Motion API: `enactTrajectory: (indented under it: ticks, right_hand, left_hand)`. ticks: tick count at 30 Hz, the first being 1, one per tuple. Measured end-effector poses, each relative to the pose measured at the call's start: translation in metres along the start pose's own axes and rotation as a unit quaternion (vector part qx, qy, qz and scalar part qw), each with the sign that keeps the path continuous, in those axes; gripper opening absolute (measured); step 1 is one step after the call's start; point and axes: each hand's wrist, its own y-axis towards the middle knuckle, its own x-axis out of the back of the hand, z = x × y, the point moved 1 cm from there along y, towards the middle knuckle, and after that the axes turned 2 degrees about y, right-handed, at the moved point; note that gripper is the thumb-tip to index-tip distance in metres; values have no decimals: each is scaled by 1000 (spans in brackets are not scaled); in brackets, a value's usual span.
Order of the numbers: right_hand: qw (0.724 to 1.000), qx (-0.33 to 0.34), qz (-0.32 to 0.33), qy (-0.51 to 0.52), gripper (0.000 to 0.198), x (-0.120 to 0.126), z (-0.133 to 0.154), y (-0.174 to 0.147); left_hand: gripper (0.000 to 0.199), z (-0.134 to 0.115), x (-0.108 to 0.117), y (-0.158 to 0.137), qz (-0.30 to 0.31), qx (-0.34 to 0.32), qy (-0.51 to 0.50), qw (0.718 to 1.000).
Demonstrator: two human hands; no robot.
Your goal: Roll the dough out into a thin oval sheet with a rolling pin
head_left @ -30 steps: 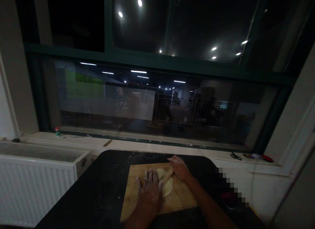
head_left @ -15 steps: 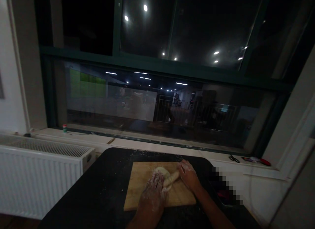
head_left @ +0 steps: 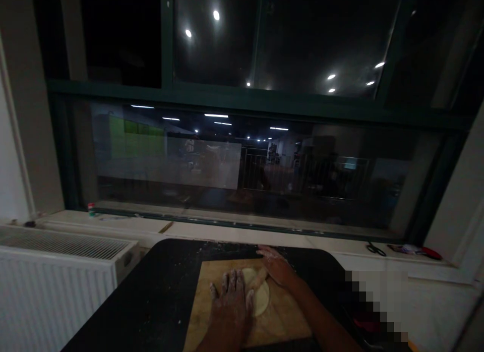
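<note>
A wooden rolling pin (head_left: 258, 280) lies slantwise across a flat, round piece of dough (head_left: 261, 302) on a light wooden board (head_left: 287, 324). My right hand (head_left: 278, 267) is closed over the far end of the pin, its fingers pointing left past it. My left hand (head_left: 230, 304), dusted with flour, lies flat on the board with fingers spread. Its thumb touches the left side of the dough beside the pin's near end. Whether the left palm bears on the pin is hidden.
The board lies on a black table (head_left: 151, 286) specked with flour. Behind it runs a white windowsill (head_left: 227, 233) holding scissors (head_left: 375, 248), a red item (head_left: 431, 253) and a small red-topped jar (head_left: 91, 209). A white radiator (head_left: 56, 271) stands left.
My left hand has spread its fingers and shifted left, baring more of the dough, which now looks flat and round. My right hand has moved slightly left with the pin's end.
</note>
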Motion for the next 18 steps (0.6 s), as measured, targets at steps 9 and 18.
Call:
enactTrajectory:
  ticks: [9,18]
  right_hand:
    - [992,-24,-72,-105,51,-4,-10,-74]
    - [994,-112,1,-11,45,44,22,-26]
  left_hand:
    - [56,-24,1,-38,-88,-73,-4,993]
    - [52,-3,29,-24,-31,-36,-21,999]
